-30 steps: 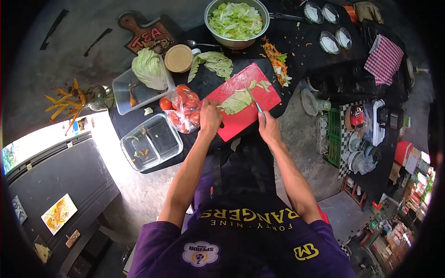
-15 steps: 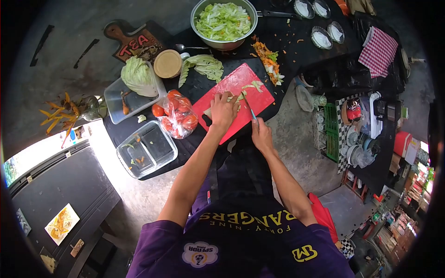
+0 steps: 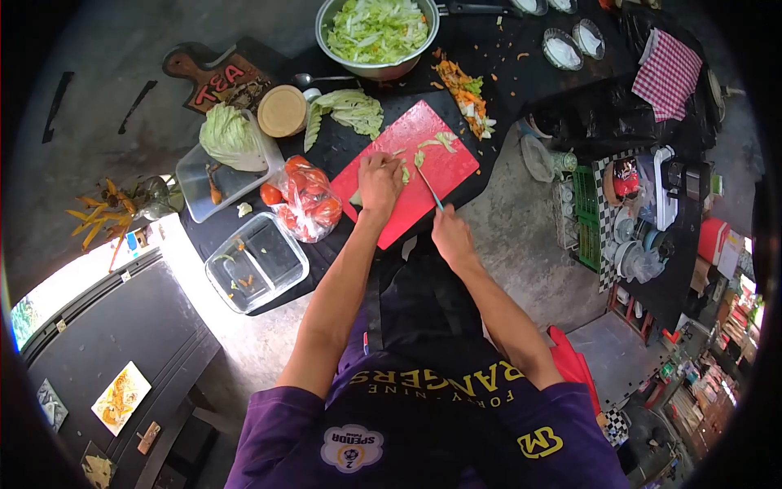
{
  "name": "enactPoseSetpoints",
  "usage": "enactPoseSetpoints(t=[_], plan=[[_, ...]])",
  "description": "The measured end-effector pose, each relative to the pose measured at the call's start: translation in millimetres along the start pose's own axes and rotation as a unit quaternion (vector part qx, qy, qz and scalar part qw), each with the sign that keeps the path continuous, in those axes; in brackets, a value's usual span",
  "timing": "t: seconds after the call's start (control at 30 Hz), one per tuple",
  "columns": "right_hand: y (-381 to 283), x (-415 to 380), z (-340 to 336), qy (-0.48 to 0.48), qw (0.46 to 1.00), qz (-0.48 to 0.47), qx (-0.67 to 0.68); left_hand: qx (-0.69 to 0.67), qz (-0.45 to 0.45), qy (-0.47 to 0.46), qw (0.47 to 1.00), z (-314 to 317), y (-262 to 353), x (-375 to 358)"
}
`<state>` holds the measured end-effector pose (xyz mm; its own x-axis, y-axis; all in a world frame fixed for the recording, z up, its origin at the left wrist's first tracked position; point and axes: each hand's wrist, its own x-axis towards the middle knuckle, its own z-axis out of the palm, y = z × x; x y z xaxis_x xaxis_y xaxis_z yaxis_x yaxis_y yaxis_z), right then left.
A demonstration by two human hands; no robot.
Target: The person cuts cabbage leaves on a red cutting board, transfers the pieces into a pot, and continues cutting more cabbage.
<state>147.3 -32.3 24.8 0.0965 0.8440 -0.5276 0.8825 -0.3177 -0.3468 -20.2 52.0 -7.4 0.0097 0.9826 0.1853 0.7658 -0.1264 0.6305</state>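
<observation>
On a red cutting board (image 3: 440,160), my left hand (image 3: 380,183) presses down with bent fingers on a pale piece of cabbage (image 3: 356,197), mostly hidden under the palm. My right hand (image 3: 452,234) is wrapped around the blue handle of a knife (image 3: 429,189), its blade over the board and pointing away from me. A small cut cabbage piece (image 3: 419,158) lies by the blade's tip. Farther back on the board are more cabbage strips (image 3: 445,140). A loose cabbage leaf (image 3: 352,112) rests behind the board.
Behind the board stands a pot (image 3: 377,67) of chopped cabbage, near a heap of vegetable scraps (image 3: 464,94). To the left are bagged tomatoes (image 3: 305,200), a plastic container (image 3: 193,186) with a cabbage head (image 3: 230,137), a divided glass dish (image 3: 258,262) and a round-lidded jar (image 3: 282,112).
My left hand has drawn back leftward along the cabbage, leaving a wider gap to the knife. The whole view has shifted slightly, and the knife stays in my right hand.
</observation>
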Motion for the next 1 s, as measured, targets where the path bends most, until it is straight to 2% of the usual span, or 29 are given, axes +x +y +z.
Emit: enactPoseSetpoints(t=[0.07,0.17,0.27,0.4,0.53,0.57,0.67,0.77,0.9,1.0], plan=[[8.3,-8.8,-5.8,0.009,1.000,-0.007,-0.002,-0.012,-0.015,-0.009,1.000,-4.7,-5.0,-3.6],[3.6,-2.7,-19.8,0.008,0.999,-0.030,-0.021,-0.127,-0.052,-0.007,0.991,-11.5,-9.1,-5.2],[-1.3,20.1,-29.1,0.037,0.998,-0.044,-0.014,-0.128,-0.105,0.070,0.984,-27.9,-5.2,-6.0],[2.5,24.0,-29.8,0.087,0.992,-0.069,0.061,-0.046,-0.157,-0.022,0.986,-44.3,-3.3,-22.6],[-3.1,4.5,-28.0,0.046,0.993,-0.082,0.077,0.016,-0.121,-0.021,0.992,-34.0,10.9,-33.2],[-4.4,1.6,-25.9,0.040,0.991,-0.089,0.088,-0.001,-0.118,-0.029,0.993,-31.4,13.1,-34.4],[-6.7,-0.8,-16.0,0.038,0.991,-0.089,0.087,-0.001,-0.030,-0.041,0.999,-24.4,12.4,-38.1],[-11.8,-0.5,-19.7,0.043,0.995,-0.033,0.089,-0.015,0.004,-0.073,0.997,-26.9,9.2,-36.7],[-1.7,-11.8,-9.7,0.019,0.990,-0.061,0.124,-0.055,0.033,-0.102,0.993,-23.4,-2.0,-36.6],[2.3,-28.2,-10.9,-0.027,0.985,-0.063,0.160,-0.004,0.063,-0.067,0.996,-20.9,-5.1,-30.1]])
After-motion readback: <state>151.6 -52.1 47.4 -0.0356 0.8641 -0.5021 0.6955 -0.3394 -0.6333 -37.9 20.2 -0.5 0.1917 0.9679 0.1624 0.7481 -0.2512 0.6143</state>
